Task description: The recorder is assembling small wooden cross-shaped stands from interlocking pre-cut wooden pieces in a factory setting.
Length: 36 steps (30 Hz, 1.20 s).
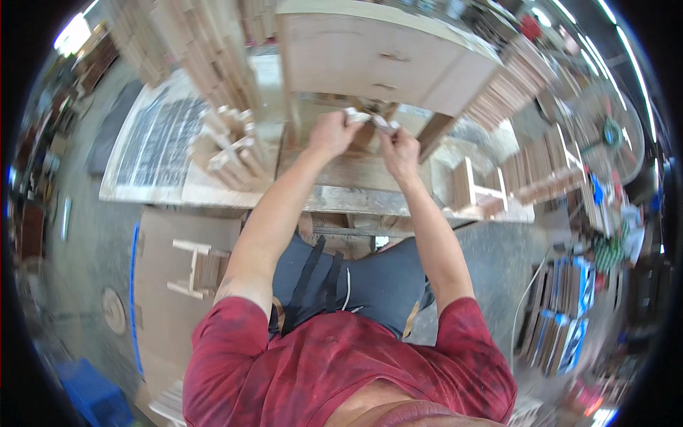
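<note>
- Nearest the person, a flattened cardboard sheet [171, 285] lay on the floor at their left, with a small wooden frame piece [193, 269] resting on it; it held nothing else that could be made out.
- At the right, low on the floor, stacks of flat boards with blue covers [558, 324] stood on edge; whether they sat in a box could not be told.
- The workbench [213, 192] carried a cluster of pale wooden blocks [231, 146] near its left part and a small wooden stool-like frame [473, 186] at its right. A careless elbow could have knocked either off, since both sat close to the forearms.
- The left hand [331, 133] was closed round one end of a small pale piece [358, 114], seemingly cloth or paper; the right hand [400, 148] pinched another whitish bit [386, 124] just beside it. Both sat over the bench's back edge, under the cabinet.
- The hold looked light, fingertips only, so the piece might have slipped or torn if pulled unevenly.
- Farthest, a pale wooden cabinet [377, 60] with two drawers stood shut; its contents were hidden.
</note>
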Available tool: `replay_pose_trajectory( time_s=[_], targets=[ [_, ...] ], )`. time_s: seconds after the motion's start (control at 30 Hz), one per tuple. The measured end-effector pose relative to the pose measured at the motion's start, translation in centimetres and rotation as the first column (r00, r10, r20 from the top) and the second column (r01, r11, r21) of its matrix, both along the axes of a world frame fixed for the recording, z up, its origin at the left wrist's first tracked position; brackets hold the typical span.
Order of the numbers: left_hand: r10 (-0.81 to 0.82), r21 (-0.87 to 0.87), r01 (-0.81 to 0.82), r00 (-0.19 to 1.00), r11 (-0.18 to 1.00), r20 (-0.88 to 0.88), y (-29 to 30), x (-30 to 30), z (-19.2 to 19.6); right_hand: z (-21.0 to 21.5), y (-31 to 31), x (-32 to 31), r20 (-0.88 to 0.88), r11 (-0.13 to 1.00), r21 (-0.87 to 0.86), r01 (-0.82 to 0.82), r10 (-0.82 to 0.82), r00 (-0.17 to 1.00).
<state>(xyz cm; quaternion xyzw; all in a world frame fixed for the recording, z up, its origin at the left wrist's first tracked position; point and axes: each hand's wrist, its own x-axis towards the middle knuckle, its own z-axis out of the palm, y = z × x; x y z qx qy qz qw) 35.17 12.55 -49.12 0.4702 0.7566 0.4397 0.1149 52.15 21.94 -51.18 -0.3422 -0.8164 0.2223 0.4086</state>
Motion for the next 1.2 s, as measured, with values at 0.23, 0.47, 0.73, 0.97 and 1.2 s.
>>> replay_pose_trajectory(
  time_s=[0.23,0.47,0.73,0.97,1.2],
  targets=[
    [0.061,-0.021,-0.061,0.998,0.998,0.017,-1.1,1.2,2.0,2.4,0.2,1.2,0.098,1.0,-0.002,-0.021,0.022,0.995],
    [-0.049,0.107,0.055,0.997,0.993,-0.065,-9.2,3.6,2.5,6.3,-7.0,7.2,0.192,0.941,-0.258,-0.221,0.274,0.942],
    [-0.267,0.32,0.007,0.568,0.947,0.778,-25.8,2.4,6.1,14.4,-12.7,6.0,0.571,0.497,0.494,-0.713,0.432,0.698],
    [-0.419,0.495,-0.199,0.326,0.846,0.847,-29.7,-0.6,4.6,15.3,-13.0,-2.2,0.278,0.396,0.508,-0.765,0.765,0.581],
    [0.782,0.116,-0.777,0.624,0.618,0.01,-23.3,-2.5,-1.6,16.5,-10.8,-9.7,-0.178,0.6,-0.012,-0.8,0.786,0.593]
  ],
)
